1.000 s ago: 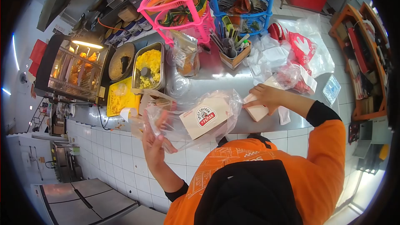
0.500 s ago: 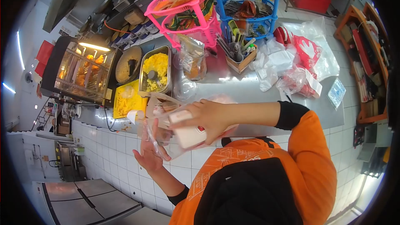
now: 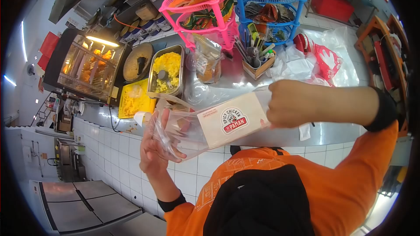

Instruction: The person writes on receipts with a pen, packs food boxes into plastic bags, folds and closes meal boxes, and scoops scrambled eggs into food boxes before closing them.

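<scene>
A long, silver steel table (image 3: 284, 137) is running beneath the work. Over its near edge, a clear, thin plastic bag (image 3: 192, 143) is surrounding a cream rectangular cardboard box (image 3: 232, 120) with a red-and-black printed logo. The box is lying between the hands, its long axis running left to right and slanting slightly upward toward the right; its logo is facing up. The right hand (image 3: 291, 105) is clenching at the box's right end, but whether on film or cardboard I cannot tell. The left hand (image 3: 153, 146) is parting its fingers within the film. Keeping gentle, even tension should spare the plastic from sharp corners.
</scene>
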`<state>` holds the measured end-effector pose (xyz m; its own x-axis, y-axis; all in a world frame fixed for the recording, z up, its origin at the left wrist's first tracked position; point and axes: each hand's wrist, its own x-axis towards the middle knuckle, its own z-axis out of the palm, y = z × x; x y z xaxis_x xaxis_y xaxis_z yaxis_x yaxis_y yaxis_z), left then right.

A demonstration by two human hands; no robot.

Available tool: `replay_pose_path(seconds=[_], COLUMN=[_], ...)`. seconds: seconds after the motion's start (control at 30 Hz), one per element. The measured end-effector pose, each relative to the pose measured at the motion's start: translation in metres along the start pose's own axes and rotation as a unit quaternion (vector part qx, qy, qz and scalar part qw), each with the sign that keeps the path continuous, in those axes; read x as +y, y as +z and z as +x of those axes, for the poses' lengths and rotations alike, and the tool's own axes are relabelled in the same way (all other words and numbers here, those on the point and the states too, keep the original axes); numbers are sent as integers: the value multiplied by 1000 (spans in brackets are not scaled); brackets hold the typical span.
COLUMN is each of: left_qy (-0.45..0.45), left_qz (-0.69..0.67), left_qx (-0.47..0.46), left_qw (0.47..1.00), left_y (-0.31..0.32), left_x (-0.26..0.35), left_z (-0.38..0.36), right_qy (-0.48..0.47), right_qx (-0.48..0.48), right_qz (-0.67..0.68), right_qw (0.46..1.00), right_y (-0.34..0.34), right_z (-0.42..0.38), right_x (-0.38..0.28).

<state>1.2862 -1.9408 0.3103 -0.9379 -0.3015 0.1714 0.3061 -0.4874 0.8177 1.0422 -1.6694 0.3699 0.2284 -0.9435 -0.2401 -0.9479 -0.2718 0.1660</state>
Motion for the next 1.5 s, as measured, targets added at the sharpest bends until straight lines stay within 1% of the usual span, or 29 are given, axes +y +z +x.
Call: replay_pose_path(seconds=[0.07, 0.13, 0.17, 0.2, 0.3, 0.37, 0.4, 0.47, 0.5, 0.57, 0.63, 0.7, 0.73, 0.8, 0.9, 0.97, 1.0, 1.07, 1.1, 1.13, 1.17, 1.2, 1.23, 1.27, 1.3, 1.33, 1.37, 1.43, 1.5], left_qy=[-56, -125, -142, -160, -212, -209, -190, -211, -191, -148, -113, -108, -117, -131, -150, -161, -153, -136, -145, -152, -161, -167, -125, -83, -27, 31, 34, 19, -18], left_qz=[-6, -26, -37, -50, 14, 26, -3, -22, 22, 93, 126, 173, 211, 200, 42, -102, -232, -113, 9, 130, 304, 465, 527, 587, 652, 712, 707, 691, 666], left_qx=[-18, -65, -64, -63, -114, -147, -148, -162, -161, -132, -45, -57, -126, -199, -188, -146, -126, -99, -110, -125, -169, -209, -179, -149, -170, -181, -175, -155, -137], left_qw=[998, 990, 987, 984, 970, 966, 971, 964, 968, 976, 985, 977, 962, 950, 970, 971, 952, 979, 983, 972, 924, 844, 821, 792, 738, 678, 685, 706, 734], left_y=[16, 19, 16, 11, -2, -8, -7, -15, -17, -13, -5, 5, 7, -1, -19, -22, -11, -2, 1, 5, 12, 16, 17, 17, 12, 6, 1, -4, -6], left_x=[7, 7, 5, 0, -23, -42, -55, -68, -66, -56, -41, -21, -11, -13, -35, -63, -82, -104, -107, -111, -111, -114, -121, -128, -132, -135, -142, -153, -159], left_z=[6, 8, 10, 12, 7, 10, 9, 6, 8, 10, -5, -20, -21, -29, -48, -47, -39, -27, -20, -12, 7, 20, 26, 30, 33, 37, 40, 41, 40], right_qy=[-80, -85, -86, -76, -37, -16, -8, 2, 7, 30, 32, 19, 17, 9, -44, -57, -60, -54, -50, -9, 31, 67, 181, 288, 384, 400, 412, 357, 227], right_qx=[31, 78, 103, 78, 126, 155, 168, 279, 335, 312, 295, 287, 277, 247, 254, 302, 325, 311, 305, 251, 190, 124, 64, -2, -70, -40, -9, 45, 93], right_qz=[-36, 9, 31, 40, 135, 157, 169, 172, 172, 147, 154, 191, 232, 323, 489, 584, 629, 628, 632, 585, 527, 467, 388, 300, 204, 150, 95, 131, 305], right_qw=[996, 993, 990, 993, 982, 975, 971, 945, 926, 938, 942, 939, 932, 914, 834, 751, 704, 711, 710, 772, 827, 873, 901, 910, 898, 903, 906, 924, 920], right_y=[-15, -18, -17, -13, 31, 48, 54, 59, 59, 46, 36, 31, 27, 22, 40, 68, 78, 88, 92, 93, 91, 91, 91, 92, 97, 109, 122, 136, 140], right_z=[-17, -30, -34, -39, -45, -45, -44, -36, -32, -44, -57, -65, -68, -74, -68, -56, -50, -41, -36, -32, -29, -26, -21, -16, -9, -1, 7, 20, 32], right_x=[-9, -22, -27, -30, -35, -42, -44, -42, -42, -38, -38, -51, -57, -66, -64, -64, -61, -42, -35, -32, -25, -20, -17, -16, -16, -11, -4, 3, 9])
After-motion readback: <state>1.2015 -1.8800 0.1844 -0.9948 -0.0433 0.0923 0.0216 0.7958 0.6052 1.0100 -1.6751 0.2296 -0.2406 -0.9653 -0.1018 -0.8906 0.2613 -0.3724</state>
